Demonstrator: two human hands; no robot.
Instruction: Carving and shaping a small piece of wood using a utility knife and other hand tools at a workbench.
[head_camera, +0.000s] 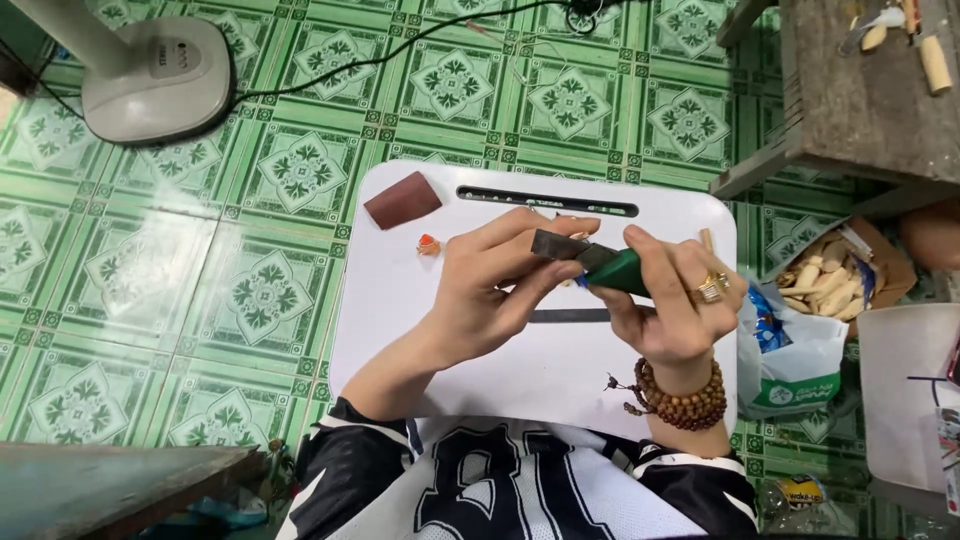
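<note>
A fan base (150, 75) stands on the green tiled floor (250, 300). On the white worktop (400, 330) lie a brown block (402, 199) and an orange bit (428, 244). The left hand (495, 285) steadies a flat metal file (560, 245); the right hand (670, 300) grips its green handle (620, 272). A bag of wood pieces (825, 280) sits beside the worktop.

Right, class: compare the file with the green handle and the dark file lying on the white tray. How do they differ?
The green-handled file is gripped between the left hand and right hand, raised above the tray; the dark file lies flat, untouched. The held one slants; the other lies level. Both are flat dark metal strips.
</note>
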